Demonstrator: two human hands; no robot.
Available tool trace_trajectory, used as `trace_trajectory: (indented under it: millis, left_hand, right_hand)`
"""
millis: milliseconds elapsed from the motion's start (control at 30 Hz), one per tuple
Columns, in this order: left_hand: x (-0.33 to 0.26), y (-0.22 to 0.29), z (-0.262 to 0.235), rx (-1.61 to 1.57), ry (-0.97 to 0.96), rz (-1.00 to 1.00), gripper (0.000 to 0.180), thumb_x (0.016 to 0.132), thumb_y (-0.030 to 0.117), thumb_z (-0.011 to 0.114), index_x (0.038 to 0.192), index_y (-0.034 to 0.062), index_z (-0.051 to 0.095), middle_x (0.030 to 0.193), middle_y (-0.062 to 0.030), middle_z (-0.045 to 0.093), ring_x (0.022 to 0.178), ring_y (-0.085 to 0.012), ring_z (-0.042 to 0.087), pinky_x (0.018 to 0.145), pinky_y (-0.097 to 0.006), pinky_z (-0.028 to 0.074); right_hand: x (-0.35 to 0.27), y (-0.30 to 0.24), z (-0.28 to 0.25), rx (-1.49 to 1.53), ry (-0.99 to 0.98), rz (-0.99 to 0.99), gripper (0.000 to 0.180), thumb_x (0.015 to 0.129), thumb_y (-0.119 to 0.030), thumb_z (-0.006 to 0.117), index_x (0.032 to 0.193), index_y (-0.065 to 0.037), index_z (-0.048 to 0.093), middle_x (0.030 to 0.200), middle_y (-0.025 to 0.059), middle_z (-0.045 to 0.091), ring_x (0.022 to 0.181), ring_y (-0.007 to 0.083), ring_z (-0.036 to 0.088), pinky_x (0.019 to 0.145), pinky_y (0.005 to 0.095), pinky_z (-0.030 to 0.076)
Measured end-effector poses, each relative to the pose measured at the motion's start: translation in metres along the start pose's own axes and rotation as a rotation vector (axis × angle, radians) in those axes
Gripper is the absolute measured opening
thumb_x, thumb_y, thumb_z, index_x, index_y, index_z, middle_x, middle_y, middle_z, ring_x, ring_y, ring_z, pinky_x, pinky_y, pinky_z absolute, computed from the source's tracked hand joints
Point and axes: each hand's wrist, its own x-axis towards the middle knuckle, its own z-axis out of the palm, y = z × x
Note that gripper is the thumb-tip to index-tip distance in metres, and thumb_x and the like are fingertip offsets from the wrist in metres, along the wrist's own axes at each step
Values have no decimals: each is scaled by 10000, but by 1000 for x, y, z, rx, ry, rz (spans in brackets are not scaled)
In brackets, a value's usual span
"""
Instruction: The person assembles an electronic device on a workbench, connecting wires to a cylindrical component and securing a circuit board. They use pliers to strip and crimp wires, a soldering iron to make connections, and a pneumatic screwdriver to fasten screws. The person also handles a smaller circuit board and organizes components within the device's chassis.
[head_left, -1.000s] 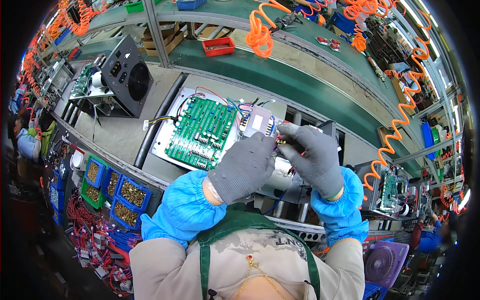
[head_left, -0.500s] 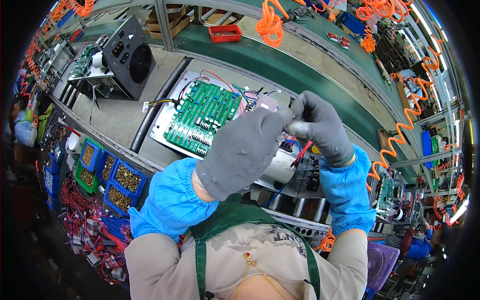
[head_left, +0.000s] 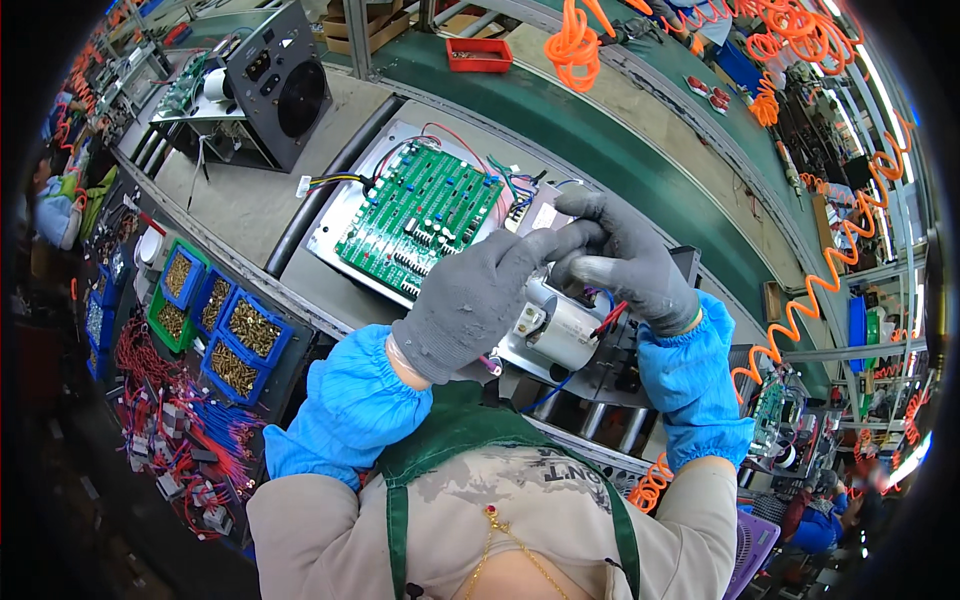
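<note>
your left hand (head_left: 468,300), right hand (head_left: 635,265): fingers curled, tips close together near silver capacitor (head_left: 567,336); cannot tell if anything pinched. capacitor lies right of green circuit board (head_left: 415,215). red leads (head_left: 611,317) could snag if right hand sweeps.

The left hand (head_left: 468,300) and the right hand (head_left: 640,268), both in gray gloves, have their fingers together; I can't see what is between them. A green board (head_left: 415,215) covers much of the left part of a metal plate (head_left: 326,236), and a white plug (head_left: 304,186) sticks out past the plate's left edge. A fat silver can (head_left: 567,338) is just below the hands, with red wires (head_left: 609,319) beside it. Past the near edge of the bench (head_left: 245,205), on the left, blue bins (head_left: 287,334) hold little brass bits (head_left: 254,328).
</note>
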Motion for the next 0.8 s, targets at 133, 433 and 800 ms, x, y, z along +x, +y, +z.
trace_trajectory:
  millis: [133, 433, 800]
  left_hand:
    - [-7, -7, 9, 1, -11, -60, 397, 795, 37, 602, 1183, 105, 558, 894, -106, 595, 637, -276, 614, 523, -360, 506]
    - [-9, -12, 24, 18, 13, -87, 325, 837, 65, 572, 1158, 88, 524, 853, -121, 607, 658, -292, 635, 545, -358, 518]
    - [-32, -29, 53, -394, -176, -499, 239, 944, 76, 458, 1180, 40, 474, 702, -60, 578, 515, -112, 594, 453, -267, 489]
  right_hand:
    - [-3, 0, -12, -25, -48, 20, 474, 847, 15, 555, 1291, 25, 391, 1031, 144, 635, 964, 172, 608, 797, 288, 506]
    - [-9, -8, -34, -349, 279, -138, 340, 834, -36, 575, 1167, 24, 545, 980, 112, 642, 857, 149, 598, 762, 287, 491]
    - [10, 49, -49, -914, -202, -157, 223, 848, -196, 657, 1024, -63, 689, 886, 109, 648, 819, 244, 620, 766, 325, 484]
